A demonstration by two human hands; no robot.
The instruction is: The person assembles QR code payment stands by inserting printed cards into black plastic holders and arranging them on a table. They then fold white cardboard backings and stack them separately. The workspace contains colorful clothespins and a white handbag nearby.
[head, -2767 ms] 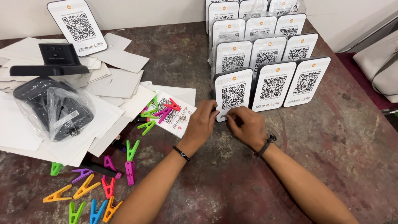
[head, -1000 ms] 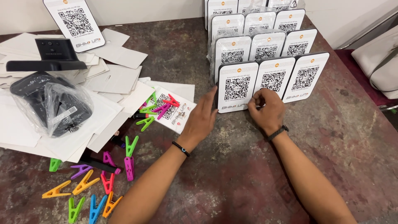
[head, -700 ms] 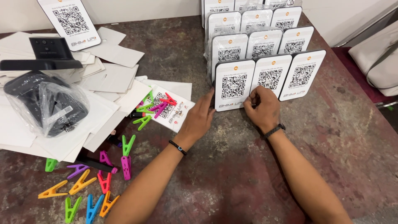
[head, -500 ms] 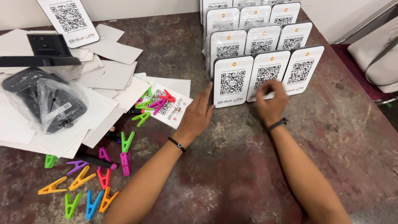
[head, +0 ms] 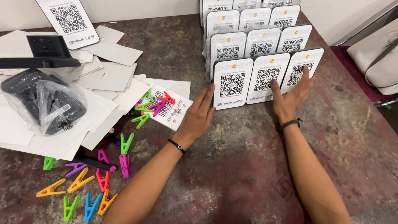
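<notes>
Rows of upright white code placards with black edges stand at the back of a worn brown table [head: 232, 174]. My left hand [head: 199, 114] lies flat with its fingertips against the left edge of the front-left placard [head: 232, 83]. Spread open, my right hand [head: 291, 94] presses its fingers on the fronts of the middle placard [head: 261, 74] and the front-right placard [head: 304, 62]. Neither hand grips anything.
Loose white cards [head: 105, 81] cover the left side. A black device in a clear bag [head: 43, 103] rests on them, with a black stand [head: 43, 52] behind. A flat card with bright clothes pegs [head: 159, 105] lies near my left hand; more pegs [head: 87, 186] lie scattered in front.
My right hand has slid rightward from the front-left placard along the front row and opened flat. My left hand has stayed at the row's left edge.
</notes>
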